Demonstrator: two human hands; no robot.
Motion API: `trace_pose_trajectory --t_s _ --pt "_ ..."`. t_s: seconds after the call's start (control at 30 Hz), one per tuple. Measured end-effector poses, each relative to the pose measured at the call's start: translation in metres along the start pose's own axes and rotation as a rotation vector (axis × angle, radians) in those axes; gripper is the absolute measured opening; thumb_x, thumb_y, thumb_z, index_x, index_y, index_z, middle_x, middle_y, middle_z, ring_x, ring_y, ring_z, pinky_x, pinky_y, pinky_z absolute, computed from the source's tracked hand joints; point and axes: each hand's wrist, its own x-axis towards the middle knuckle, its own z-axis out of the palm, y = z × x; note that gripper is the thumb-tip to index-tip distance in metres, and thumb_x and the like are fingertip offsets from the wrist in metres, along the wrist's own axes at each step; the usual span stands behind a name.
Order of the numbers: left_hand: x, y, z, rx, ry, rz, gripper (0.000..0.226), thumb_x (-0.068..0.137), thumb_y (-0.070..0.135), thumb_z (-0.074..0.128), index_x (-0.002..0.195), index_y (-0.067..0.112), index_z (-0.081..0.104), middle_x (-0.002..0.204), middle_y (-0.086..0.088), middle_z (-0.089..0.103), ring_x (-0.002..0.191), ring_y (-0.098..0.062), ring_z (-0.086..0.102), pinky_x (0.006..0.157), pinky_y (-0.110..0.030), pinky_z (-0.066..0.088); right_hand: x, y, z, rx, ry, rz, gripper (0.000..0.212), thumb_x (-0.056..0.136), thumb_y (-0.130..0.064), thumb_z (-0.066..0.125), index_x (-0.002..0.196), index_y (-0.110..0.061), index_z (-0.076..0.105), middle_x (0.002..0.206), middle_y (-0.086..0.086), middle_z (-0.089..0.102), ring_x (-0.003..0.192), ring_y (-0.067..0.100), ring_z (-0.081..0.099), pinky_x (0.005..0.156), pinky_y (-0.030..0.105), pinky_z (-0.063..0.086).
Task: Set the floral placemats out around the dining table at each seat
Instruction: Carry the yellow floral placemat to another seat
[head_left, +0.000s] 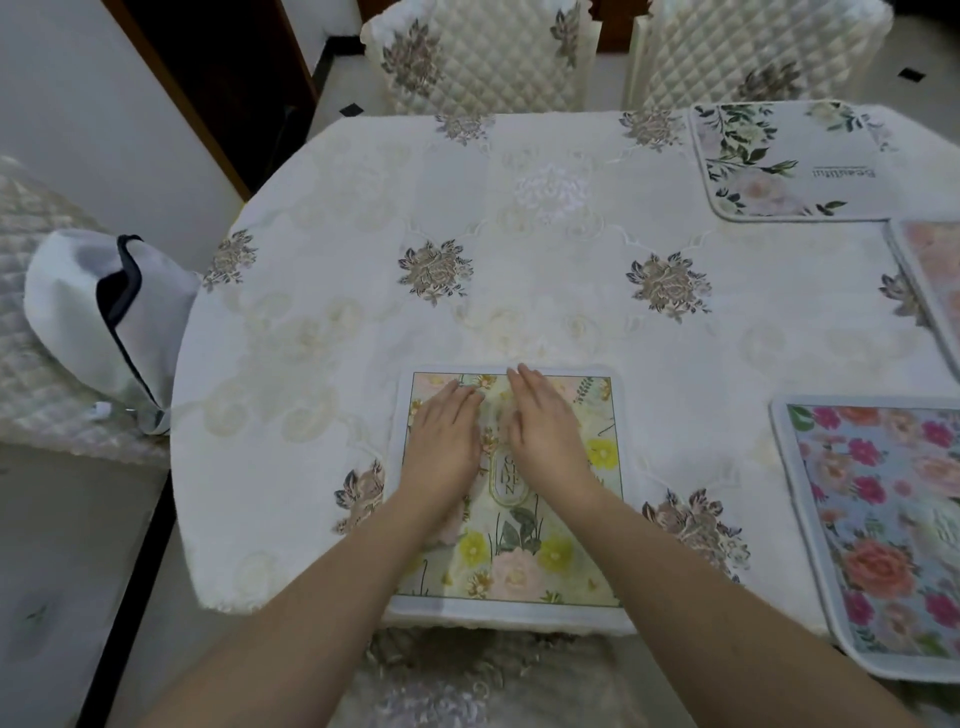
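1. Your left hand (445, 431) and right hand (545, 427) lie flat, fingers straight, pressing the yellow-flowered placemat (524, 561).
2. That placemat sits at the desk's (322, 322) near edge.
3. The pink-flowered placemat (883, 519) lies to its right, the white placemat (789, 161) at the far side.

Embroidered cloth tablecloth (519, 260); quilted chair covers (483, 57)

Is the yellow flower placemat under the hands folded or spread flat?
Spread flat: the yellow placemat shows all four borders, both hands pressing it.
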Motion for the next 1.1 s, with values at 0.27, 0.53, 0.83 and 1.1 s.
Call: trace_pose_trajectory --t_s 0.27,0.53,0.83,1.1 --pt "0.012 -0.031 0.023 0.21 -0.145 0.098 0.064 0.101 0.049 0.01 0.159 0.022 0.011 0.167 0.005 0.006 0.153 -0.011 0.001 0.125 -0.037 0.001 0.012 0.01 0.037 -0.286 -0.066 0.038 0.057 0.104 -0.039 0.019 0.158 -0.022 0.01 0.167 -0.002 0.005 0.153 0.014 -0.002 0.123 0.037 -0.003" --pt "0.014 -0.07 0.008 0.185 -0.164 0.025 0.073 0.096 0.059 0.008 0.158 0.023 -0.005 0.164 0.008 -0.014 0.151 -0.008 -0.012 0.122 -0.029 -0.007 0.003 0.049 0.012 -0.291 -0.006 0.18 0.066 0.102 -0.047 0.025 0.158 -0.018 0.009 0.166 0.001 0.007 0.153 0.015 0.001 0.124 0.036 -0.002" --pt "0.018 -0.097 -0.022 0.285 -0.208 -0.077 0.068 0.102 0.055 0.006 0.159 0.018 -0.001 0.168 0.002 0.0 0.153 -0.013 -0.002 0.124 -0.035 -0.002 -0.001 0.071 -0.019 -0.253 -0.015 0.321 0.065 0.104 -0.044 0.022 0.157 -0.009 0.01 0.166 0.007 0.009 0.153 0.018 0.005 0.124 0.036 0.003" --pt "-0.034 0.0 0.011 -0.004 -0.113 0.001 0.061 0.101 0.045 -0.002 0.157 0.022 0.002 0.165 0.006 -0.003 0.15 -0.006 -0.009 0.123 -0.033 -0.003 -0.037 -0.019 0.033 -0.169 -0.039 0.17 0.056 0.106 -0.03 0.019 0.157 -0.013 0.005 0.166 0.003 0.0 0.153 0.017 -0.003 0.124 0.034 -0.001"
